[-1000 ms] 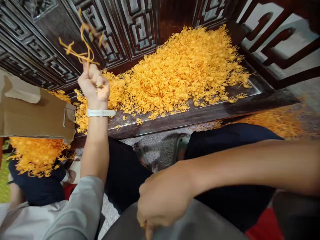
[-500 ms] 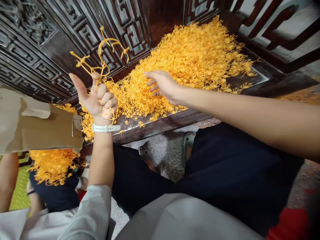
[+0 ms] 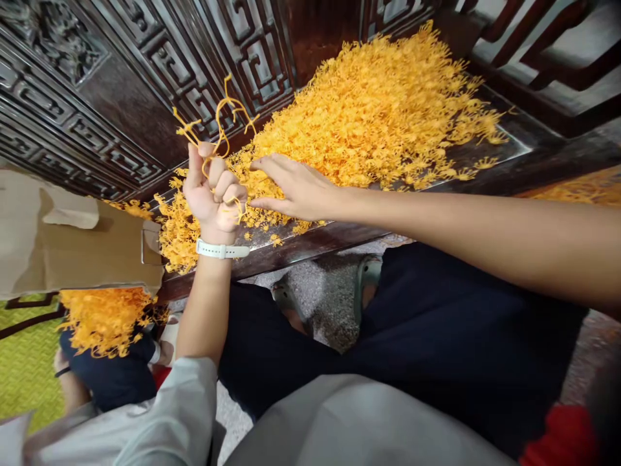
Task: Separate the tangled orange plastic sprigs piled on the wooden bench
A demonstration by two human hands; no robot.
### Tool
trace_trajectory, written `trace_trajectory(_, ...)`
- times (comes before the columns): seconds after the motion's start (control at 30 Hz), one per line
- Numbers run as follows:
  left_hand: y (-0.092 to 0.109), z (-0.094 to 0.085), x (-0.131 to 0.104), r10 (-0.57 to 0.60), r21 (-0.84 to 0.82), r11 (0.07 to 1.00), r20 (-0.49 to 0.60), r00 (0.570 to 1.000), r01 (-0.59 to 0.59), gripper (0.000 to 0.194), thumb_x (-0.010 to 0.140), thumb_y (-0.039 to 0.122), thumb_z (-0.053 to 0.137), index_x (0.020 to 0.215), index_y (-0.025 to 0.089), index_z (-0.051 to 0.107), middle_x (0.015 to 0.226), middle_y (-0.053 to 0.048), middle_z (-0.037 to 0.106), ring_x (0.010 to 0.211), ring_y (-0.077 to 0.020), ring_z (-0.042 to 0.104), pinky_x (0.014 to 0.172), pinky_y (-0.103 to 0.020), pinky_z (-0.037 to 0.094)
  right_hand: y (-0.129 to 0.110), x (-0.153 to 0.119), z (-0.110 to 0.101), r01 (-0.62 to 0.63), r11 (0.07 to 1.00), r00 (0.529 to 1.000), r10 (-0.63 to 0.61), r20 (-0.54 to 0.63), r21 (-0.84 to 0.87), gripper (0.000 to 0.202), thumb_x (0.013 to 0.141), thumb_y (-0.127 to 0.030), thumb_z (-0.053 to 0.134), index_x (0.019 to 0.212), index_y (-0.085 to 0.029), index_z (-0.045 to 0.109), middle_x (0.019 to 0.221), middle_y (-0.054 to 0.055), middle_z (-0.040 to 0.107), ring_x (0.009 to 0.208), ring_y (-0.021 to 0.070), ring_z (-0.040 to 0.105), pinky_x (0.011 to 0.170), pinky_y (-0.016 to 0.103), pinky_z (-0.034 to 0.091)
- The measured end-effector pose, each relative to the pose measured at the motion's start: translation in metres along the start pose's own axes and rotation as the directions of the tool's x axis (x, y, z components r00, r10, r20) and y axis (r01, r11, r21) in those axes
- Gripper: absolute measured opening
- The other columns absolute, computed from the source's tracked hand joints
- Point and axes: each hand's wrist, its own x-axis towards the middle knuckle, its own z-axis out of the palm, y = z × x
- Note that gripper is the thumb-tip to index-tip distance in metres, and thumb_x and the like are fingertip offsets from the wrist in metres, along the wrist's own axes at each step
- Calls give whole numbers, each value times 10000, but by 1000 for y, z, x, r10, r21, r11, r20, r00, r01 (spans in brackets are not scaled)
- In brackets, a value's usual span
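Observation:
My left hand (image 3: 216, 191), with a white watch strap on its wrist, is closed, thumb and index finger together. A thin yellow branched plastic strand (image 3: 224, 123) rises from its fingers, with curled arms and small side prongs. A small yellow prong-shaped bit (image 3: 237, 208) shows at the lower palm. My right hand (image 3: 298, 188) is open just to the right, fingers stretched towards the left hand and thumb apart, with nothing seen in it. Behind and below it spreads a large heap of small yellow many-pronged plastic pieces (image 3: 373, 110).
The heap lies on a dark wooden bench (image 3: 349, 236) with a carved back (image 3: 194, 71). A cardboard box (image 3: 101, 252) stands at left. Below it a co-worker's dark-clothed leg (image 3: 104, 378) shows, with more orange-yellow pieces (image 3: 104, 317). My knees are against the bench's front.
My left hand has shifted right with the strand, and its raised thumb has closed to the index finger. My right hand has moved left from the heap towards it, fingers stretching out.

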Motion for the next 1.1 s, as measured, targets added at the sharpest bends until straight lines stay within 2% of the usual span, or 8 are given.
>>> trace_trajectory(0.17,6,-2,1,-58,45,997,-97,994,63,527,1165,644,338,981,290,683,557,71,245,397,-91,160,396,-228,139,-1,6,-5,-7,1000,996,5,-90,-21,399,980,-564,759,1118,-210,637,1013,123,677,1209,367,619,951,417,542)
trace_trajectory(0.37,15,-13,10,-96,-81,993,-92,991,89,514,1193,571,328,961,261,666,545,79,253,383,-96,207,381,-222,161,-9,17,-26,-92,994,967,103,-231,58,338,1085,-432,593,828,-214,575,712,26,370,956,255,640,761,277,464)
trace_trajectory(0.57,18,-24,18,-119,-306,949,-119,986,78,528,1228,403,163,1017,246,621,547,85,242,379,-90,165,394,-213,114,-52,10,-27,-7,926,999,20,-30,377,243,968,-275,683,753,-196,603,681,5,389,834,148,584,642,169,362)
trace_trajectory(0.67,25,-24,13,-143,-247,963,-126,982,109,510,1233,329,153,959,233,572,585,78,234,400,-89,143,405,-213,85,-70,5,-24,183,951,981,-192,14,248,239,996,-283,612,778,-185,623,671,-12,414,752,112,567,629,170,384)
trace_trajectory(0.77,30,-23,6,-57,-97,994,-156,986,42,412,1234,279,296,919,219,554,581,91,247,403,-79,154,377,-192,107,-70,3,-26,423,905,906,-424,-17,-40,357,1092,-295,433,834,-166,643,677,-22,443,719,95,583,616,173,382)
trace_trajectory(0.87,37,-20,0,36,-44,998,-149,988,-43,337,1215,208,390,930,199,570,563,113,262,386,-44,164,363,-115,133,-59,3,-34,497,825,846,-529,-58,-269,515,1153,-303,265,879,-159,677,676,-29,456,714,80,605,611,172,341)
trace_trajectory(0.97,43,-12,-3,61,-18,998,-173,983,-65,374,1217,221,354,894,207,543,545,109,272,377,-49,163,346,-129,142,-52,8,-44,405,851,852,-484,-198,-334,541,1170,-358,279,914,-166,715,692,-35,474,687,73,586,615,190,326)
trace_trajectory(1.1,39,11,-4,31,-26,999,-207,978,-37,403,1225,257,312,871,214,502,558,91,266,392,-57,203,360,-153,163,-43,30,-51,188,982,886,-163,-434,14,401,1149,-295,533,788,-152,636,775,-38,563,728,52,531,738,233,434)
